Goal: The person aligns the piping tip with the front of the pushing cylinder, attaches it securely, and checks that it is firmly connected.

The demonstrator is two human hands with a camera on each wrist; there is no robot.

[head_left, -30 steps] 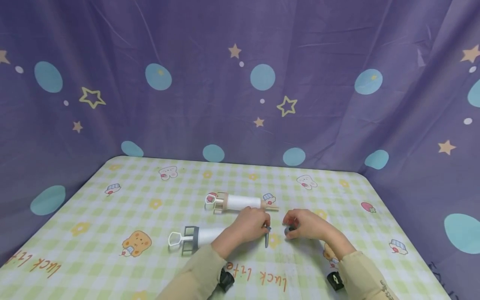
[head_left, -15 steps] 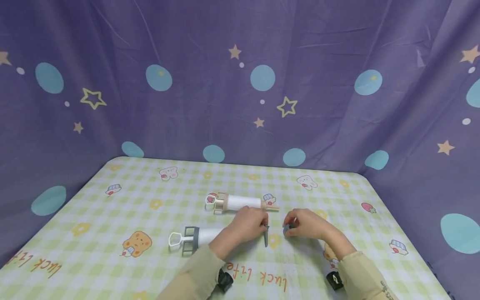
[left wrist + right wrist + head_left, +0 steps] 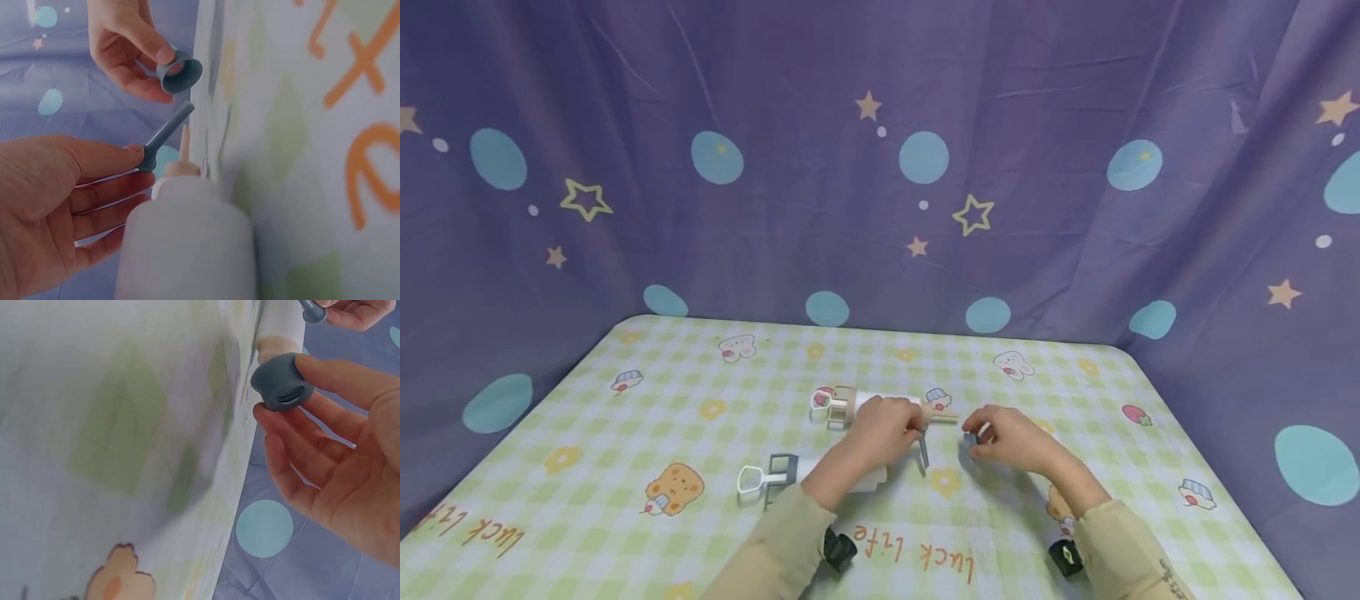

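Observation:
My left hand (image 3: 882,435) pinches the wide end of a slim grey-blue nozzle (image 3: 167,132) between thumb and fingers, its narrow end pointing away from the palm. In my right hand (image 3: 1013,443) a grey-blue screw cap (image 3: 281,381) with a slotted opening is pinched between thumb and fingertips; its wide hollow side shows in the left wrist view. The two parts are apart, close to each other. Beneath my left forearm lies a white syringe barrel (image 3: 868,480) with a grey handle (image 3: 784,472) and a white plunger ring (image 3: 750,479).
Farther back lies a second syringe with a beige handle (image 3: 850,406) and a beige nozzle (image 3: 943,417), partly behind my left hand. A green-checked cloth (image 3: 700,433) covers the table. Behind it hangs a purple curtain (image 3: 820,200).
Both hands have moved away from me, the left one also leftward with the nozzle, which now slants. The front end of the near barrel has come into view.

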